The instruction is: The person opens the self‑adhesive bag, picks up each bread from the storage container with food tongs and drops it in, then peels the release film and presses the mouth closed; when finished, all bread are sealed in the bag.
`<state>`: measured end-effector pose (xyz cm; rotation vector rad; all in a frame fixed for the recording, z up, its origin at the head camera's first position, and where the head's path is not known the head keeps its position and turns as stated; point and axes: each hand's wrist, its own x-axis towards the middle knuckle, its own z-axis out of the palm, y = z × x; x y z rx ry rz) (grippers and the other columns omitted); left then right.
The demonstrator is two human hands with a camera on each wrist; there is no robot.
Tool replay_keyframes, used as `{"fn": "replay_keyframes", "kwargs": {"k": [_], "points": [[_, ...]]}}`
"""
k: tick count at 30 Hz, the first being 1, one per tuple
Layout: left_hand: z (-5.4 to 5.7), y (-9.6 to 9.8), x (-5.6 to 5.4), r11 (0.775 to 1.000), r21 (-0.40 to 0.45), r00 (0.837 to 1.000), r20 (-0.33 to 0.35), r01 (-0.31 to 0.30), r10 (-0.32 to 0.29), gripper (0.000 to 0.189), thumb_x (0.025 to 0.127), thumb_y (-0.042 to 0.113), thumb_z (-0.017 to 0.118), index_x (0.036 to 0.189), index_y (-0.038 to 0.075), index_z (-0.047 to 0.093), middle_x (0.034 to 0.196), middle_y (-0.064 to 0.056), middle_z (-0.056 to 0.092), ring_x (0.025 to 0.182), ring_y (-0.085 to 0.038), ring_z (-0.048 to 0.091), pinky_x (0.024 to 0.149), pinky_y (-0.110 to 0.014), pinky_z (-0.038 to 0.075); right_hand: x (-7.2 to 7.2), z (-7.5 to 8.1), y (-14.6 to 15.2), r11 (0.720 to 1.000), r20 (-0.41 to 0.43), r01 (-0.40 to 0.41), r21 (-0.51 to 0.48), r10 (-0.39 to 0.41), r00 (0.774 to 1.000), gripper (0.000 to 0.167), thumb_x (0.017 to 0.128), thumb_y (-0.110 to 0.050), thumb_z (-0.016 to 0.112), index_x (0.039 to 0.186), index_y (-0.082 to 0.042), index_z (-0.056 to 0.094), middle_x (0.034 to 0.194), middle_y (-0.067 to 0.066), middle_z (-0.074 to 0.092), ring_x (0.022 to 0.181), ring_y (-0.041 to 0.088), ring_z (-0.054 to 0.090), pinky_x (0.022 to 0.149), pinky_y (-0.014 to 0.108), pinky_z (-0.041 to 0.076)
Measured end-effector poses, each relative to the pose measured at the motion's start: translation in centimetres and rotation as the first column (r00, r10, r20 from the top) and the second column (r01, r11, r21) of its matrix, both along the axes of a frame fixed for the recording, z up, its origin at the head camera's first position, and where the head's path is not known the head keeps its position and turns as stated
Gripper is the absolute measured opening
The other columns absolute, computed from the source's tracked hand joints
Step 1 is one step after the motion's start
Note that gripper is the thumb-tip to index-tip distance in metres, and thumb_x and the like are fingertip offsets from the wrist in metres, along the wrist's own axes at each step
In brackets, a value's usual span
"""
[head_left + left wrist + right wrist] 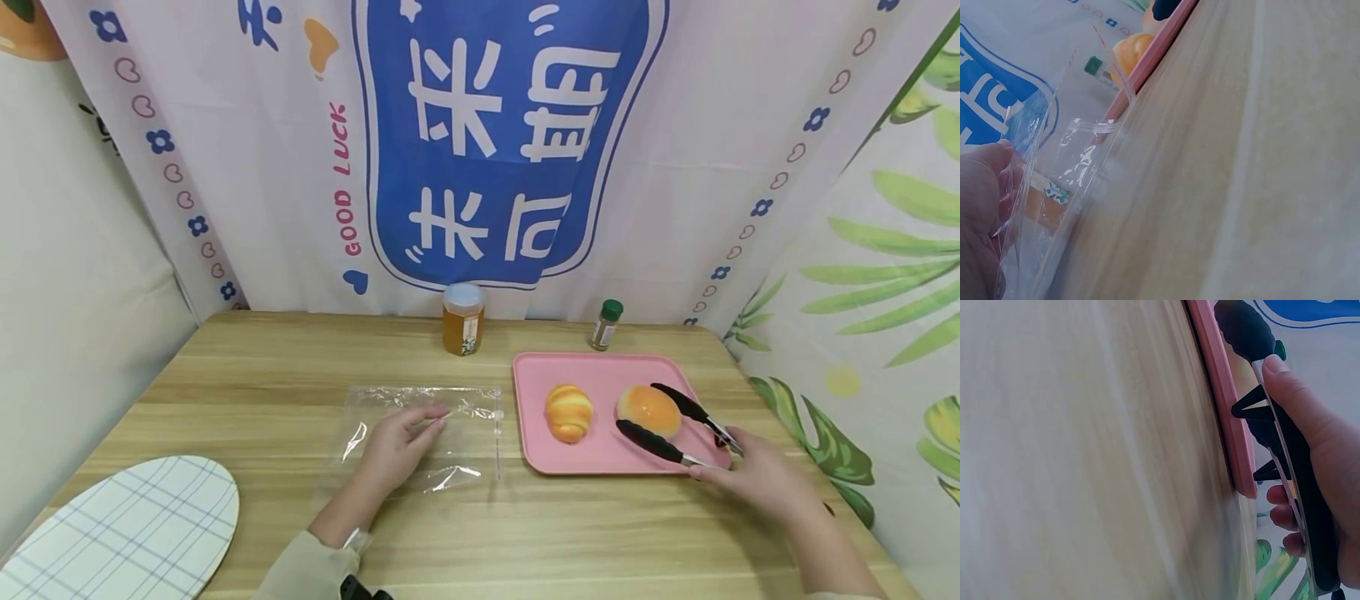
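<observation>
Here the right hand [765, 479] grips the black tongs [651, 442], arms spread wide enough to straddle the round bun [649, 408] on the pink tray [536, 454]; contact, I can't tell. And the left hand [397, 450] pinches the clear bag [474, 442], seemingly to part its layers!

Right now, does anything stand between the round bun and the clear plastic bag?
Yes: the croissant lies between the round bun and the clear plastic bag, with the pink tray's left rim crossing that path.
</observation>
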<state>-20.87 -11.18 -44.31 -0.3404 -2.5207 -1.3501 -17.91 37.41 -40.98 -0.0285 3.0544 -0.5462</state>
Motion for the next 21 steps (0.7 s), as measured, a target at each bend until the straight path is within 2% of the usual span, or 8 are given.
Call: {"fn": "replay_keyframes", "kwargs": {"k": [11, 21], "points": [[-0.07, -0.03, 0.03, 1.0, 0.002, 1.0, -0.004, 0.003, -0.003, 0.016, 0.09, 0.018, 0.069, 0.105, 0.014, 0.074, 0.118, -0.006, 0.072, 0.12, -0.03, 0.063, 0.107, -0.048, 0.048, -0.4, -0.52, -0.77, 1.0, -0.003, 0.008, 0.012, -0.008, 1.0, 0.1, 0.082, -0.063, 0.067, 0.138, 0.015, 0.04, 0.129, 0.041, 0.052, 0.118, 0.058, 0.05, 0.091, 0.067, 0.047], [0.01, -0.03, 0.06, 1.0, -0.001, 0.999, 0.035, 0.012, -0.012, 0.018, 0.092, 0.021, 0.068, 0.108, 0.014, 0.073, 0.12, -0.005, 0.071, 0.121, -0.029, 0.062, 0.108, -0.048, 0.047, -0.35, -0.15, -1.08, 0.998, 0.024, 0.044, 0.044, -0.045, 0.999, 0.102, 0.08, -0.067, 0.066, 0.136, 0.015, 0.043, 0.128, 0.039, 0.054, 0.117, 0.056, 0.052, 0.089, 0.066, 0.048]]}}
